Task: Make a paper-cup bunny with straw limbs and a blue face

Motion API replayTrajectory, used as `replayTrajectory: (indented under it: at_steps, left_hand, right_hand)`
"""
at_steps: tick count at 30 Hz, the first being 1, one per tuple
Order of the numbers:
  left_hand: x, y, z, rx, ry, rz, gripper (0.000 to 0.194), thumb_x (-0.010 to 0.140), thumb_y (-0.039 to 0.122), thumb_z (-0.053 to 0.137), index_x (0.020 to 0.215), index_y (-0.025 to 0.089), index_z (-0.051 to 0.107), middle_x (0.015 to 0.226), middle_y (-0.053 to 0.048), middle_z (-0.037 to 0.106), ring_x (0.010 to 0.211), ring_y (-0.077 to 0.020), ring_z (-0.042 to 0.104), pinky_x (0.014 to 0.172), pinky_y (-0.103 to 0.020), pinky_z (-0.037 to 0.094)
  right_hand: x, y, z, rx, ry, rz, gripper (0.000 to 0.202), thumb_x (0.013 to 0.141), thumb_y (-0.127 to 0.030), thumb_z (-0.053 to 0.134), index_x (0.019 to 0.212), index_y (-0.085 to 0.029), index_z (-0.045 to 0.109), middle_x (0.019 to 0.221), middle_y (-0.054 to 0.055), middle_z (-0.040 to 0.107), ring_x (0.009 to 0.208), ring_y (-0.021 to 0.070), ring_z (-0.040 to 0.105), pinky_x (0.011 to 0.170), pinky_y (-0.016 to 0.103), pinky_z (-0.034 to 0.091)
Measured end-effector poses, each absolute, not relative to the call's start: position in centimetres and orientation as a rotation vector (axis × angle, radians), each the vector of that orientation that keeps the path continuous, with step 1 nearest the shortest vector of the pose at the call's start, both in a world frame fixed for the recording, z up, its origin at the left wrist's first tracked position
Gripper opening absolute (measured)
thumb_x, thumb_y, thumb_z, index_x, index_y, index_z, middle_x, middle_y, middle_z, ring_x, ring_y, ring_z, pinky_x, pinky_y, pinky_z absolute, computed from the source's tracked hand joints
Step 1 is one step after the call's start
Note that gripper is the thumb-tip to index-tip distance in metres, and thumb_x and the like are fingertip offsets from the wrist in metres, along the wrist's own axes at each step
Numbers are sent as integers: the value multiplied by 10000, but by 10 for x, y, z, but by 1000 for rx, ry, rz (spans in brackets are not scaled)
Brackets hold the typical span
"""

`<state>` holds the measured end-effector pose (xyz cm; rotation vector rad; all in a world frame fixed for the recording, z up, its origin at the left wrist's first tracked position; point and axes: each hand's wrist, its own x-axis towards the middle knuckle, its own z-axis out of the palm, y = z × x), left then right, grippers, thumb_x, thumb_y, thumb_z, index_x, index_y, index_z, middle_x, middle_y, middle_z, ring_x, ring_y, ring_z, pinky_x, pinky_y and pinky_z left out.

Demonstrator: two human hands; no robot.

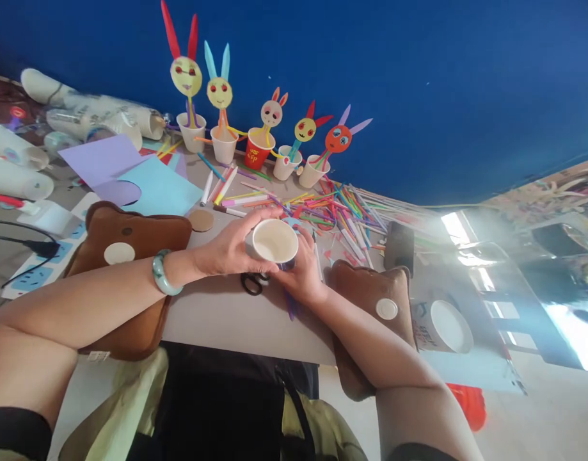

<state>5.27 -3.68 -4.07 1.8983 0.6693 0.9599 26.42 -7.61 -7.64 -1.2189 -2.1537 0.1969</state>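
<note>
A white paper cup (275, 241) is held over the middle of the table with its open top tilted toward me; its inside looks bare. My left hand (238, 243) wraps the cup's left side, thumb along the front. On the right side my right hand (304, 269) grips the same cup, its fingers partly hidden behind it. Below the hands lie scissors (253, 283) with dark handles, their blades hidden. A purple strip (290, 306) lies beside my right hand. Just behind the cup is a heap of coloured sticks (332, 208).
Several paper-cup rabbit figures, including one in a red cup (259, 153), line the blue wall. Brown cushions (130, 307) (370, 294) lie under both forearms. Blue paper (162, 186) and a power strip (29, 275) are at left. A large paper tub (442, 326) stands right.
</note>
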Motion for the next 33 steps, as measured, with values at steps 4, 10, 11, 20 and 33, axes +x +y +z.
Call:
replayTrajectory:
  at_steps: [4,10,11,20,33]
  left_hand:
    - [48,-24,-36,1728,852,1086,709,635,441,889,1223,165,603,1298,-141,659,1203,-318,618,1065,-428,476]
    - [43,-6,-38,1289,872,1054,625,616,407,885,1144,157,663,1112,-107,734,1029,-269,676,865,-364,559]
    - [43,-5,-38,1232,844,1015,605,618,403,883,1128,153,676,1091,-108,740,995,-261,683,824,-349,564]
    - [49,-12,-33,1041,828,950,649,530,445,915,1057,148,680,961,-92,742,795,-206,679,648,-294,528]
    - [51,-10,-41,1055,970,1013,497,699,471,722,1091,181,628,1007,-70,703,933,-226,655,697,-288,534]
  right_hand:
    - [269,-77,-61,-1248,-2022,289,420,905,-490,646,1244,-251,581,1081,78,734,1064,291,651,1142,561,360]
    - [276,-79,-51,-1351,-1947,269,126,927,-357,614,975,-253,667,910,41,743,946,260,660,1003,487,450]
    - [277,-79,-52,-1354,-1963,275,113,925,-349,613,933,-253,672,871,36,738,913,256,654,960,472,461]
    - [274,-82,-57,-1217,-2248,379,139,942,-327,593,909,-234,691,742,13,715,761,204,629,876,404,423]
    - [266,-92,-68,-1061,-2710,250,311,1001,-452,534,942,-197,702,737,42,654,755,192,544,812,350,329]
